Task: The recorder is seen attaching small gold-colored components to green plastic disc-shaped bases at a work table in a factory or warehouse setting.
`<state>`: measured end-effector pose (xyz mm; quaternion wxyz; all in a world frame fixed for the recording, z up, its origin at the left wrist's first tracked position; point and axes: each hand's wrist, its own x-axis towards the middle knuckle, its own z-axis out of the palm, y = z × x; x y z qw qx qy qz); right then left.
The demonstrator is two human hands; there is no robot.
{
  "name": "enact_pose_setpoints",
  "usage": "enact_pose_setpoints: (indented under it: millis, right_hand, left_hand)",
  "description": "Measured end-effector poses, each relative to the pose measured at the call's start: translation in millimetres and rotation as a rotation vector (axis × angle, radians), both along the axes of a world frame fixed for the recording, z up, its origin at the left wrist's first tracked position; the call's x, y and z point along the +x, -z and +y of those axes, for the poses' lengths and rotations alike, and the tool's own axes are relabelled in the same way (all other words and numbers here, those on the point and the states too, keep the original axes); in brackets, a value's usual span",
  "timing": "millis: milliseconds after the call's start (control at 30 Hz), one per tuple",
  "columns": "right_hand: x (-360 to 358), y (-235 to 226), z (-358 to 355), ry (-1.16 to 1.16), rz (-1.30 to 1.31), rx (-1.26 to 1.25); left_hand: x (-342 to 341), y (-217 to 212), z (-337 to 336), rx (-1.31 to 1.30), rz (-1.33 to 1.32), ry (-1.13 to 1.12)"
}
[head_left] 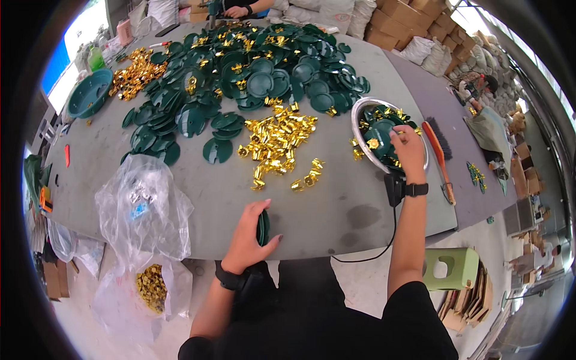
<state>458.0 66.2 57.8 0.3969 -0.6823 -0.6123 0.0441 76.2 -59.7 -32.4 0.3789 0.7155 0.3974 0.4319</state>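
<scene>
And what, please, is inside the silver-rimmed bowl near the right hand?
The silver-rimmed bowl holds dark green discs mixed with gold-coloured fittings. The right hand hides some of them, and the bottom is covered, so what lies deeper cannot be seen.

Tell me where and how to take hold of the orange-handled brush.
Probably best by the narrow near part of its orange handle, coming from above and the near side. The brush lies lengthwise with its handle end nearer; the dark bristles are toward the far end, facing right, and the metal basin sits to its left.
</scene>
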Motion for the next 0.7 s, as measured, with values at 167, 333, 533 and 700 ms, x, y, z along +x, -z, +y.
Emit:
enact_pose_setpoints:
  millis: [167,333,533,700]
  right_hand:
    - [-85,23,-23,-0.255,0.195,-0.060]
    - [-130,72,-23,-0.486,-0.110,-0.217]
    - [-124,101,-8,-0.393,0.313,-0.239]
    - [-114,115,2,-0.340,0.591,-0.309]
  left_hand:
    - [-4,8,3,-0.158,-0.362,0.012]
    - [-6,10,7,-0.275,-0.563,-0.031]
    - [-8,13,10,-0.416,-0.866,-0.043]
    - [-12,22,13,-0.409,-0.945,-0.033]
